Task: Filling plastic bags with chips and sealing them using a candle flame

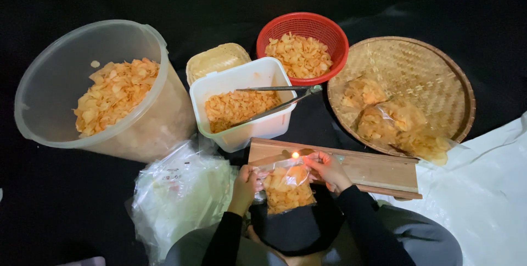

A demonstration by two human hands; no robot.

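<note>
Clear plastic bag of chips [286, 188] being held up over the near edge of a wooden board [379, 170], top edge brought to a small flame [295, 155]. Left hand [245, 185] pinching the bag's left upper corner, fingers curled shut on the film. Right hand [327, 168] pinching the right upper edge beside the flame, fingers closed on the film too. Bag sitting between both hands, touching each, chips hanging below the grip line.

Likely handling light, soft, slippery; film thin and crinkly, probably melting fast near heat, contents brittle and crushing easily. Best gripping at the empty top strip, both corners, keeping it taut, not squeezing the filled part.

Lying around: white tub [244, 104] of chips just beyond the board with metal tongs [280, 98] resting across it, big translucent bucket [93, 87] at left, red basket [303, 46] further back, woven tray [406, 87] at right carrying filled bags [392, 120], stack of empty bags [178, 192] beside the left hand. Dark floor underneath.
</note>
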